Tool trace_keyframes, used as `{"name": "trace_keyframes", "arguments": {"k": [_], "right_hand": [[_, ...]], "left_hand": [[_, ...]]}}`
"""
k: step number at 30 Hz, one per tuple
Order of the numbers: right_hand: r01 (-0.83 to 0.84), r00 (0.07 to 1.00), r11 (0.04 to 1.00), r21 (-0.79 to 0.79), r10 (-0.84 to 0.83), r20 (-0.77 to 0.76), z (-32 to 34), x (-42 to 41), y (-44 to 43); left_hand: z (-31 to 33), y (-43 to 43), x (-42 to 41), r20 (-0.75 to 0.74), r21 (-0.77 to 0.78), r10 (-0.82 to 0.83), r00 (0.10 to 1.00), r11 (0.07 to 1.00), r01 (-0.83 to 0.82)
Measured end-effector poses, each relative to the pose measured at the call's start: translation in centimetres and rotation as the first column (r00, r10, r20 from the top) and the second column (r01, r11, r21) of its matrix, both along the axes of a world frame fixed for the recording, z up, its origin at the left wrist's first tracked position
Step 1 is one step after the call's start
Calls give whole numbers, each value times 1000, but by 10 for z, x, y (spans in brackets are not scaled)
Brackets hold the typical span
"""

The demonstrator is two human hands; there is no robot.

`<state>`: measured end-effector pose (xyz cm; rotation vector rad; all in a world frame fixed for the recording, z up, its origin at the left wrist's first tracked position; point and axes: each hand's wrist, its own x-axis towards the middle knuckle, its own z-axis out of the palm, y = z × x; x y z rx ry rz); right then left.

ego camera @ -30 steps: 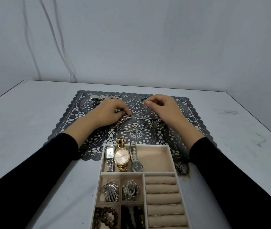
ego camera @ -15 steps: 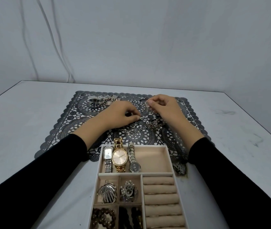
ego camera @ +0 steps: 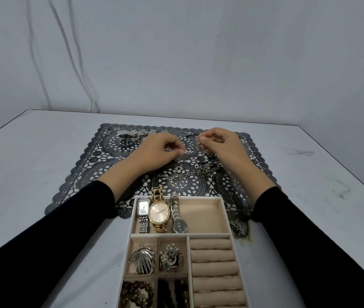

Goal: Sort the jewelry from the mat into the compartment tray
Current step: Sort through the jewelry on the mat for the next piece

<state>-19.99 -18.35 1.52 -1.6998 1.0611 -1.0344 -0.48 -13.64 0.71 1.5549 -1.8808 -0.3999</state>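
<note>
While hovering over lace mat (ego camera: 101, 170), left hand (ego camera: 154, 152) pinched small silver piece (ego camera: 186, 152), right hand (ego camera: 223, 147) pinched another silver piece (ego camera: 197, 142); loose jewelry (ego camera: 183, 175) lay on mat beyond compartment tray (ego camera: 226, 211), watches (ego camera: 160, 215) in far section.

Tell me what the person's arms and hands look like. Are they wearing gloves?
No gloves. The left hand and the right hand are both bare, and I can see no rings, watch or bracelet on them. Each arm has a long, plain black sleeve, the left sleeve and the right sleeve. The sleeves stop short of the wrists, so some bare forearm shows.
</note>
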Motion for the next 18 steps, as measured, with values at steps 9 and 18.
{"name": "trace_keyframes", "arguments": {"k": [9, 18], "right_hand": [[39, 997, 999, 32, -41, 59, 9, -2, 13], [57, 988, 998, 38, -61, 139, 24, -9, 37]], "left_hand": [[15, 23, -2, -444, 19, 62, 894, 998, -59], [36, 58, 1, -583, -78, 90, 808, 983, -166]]}}
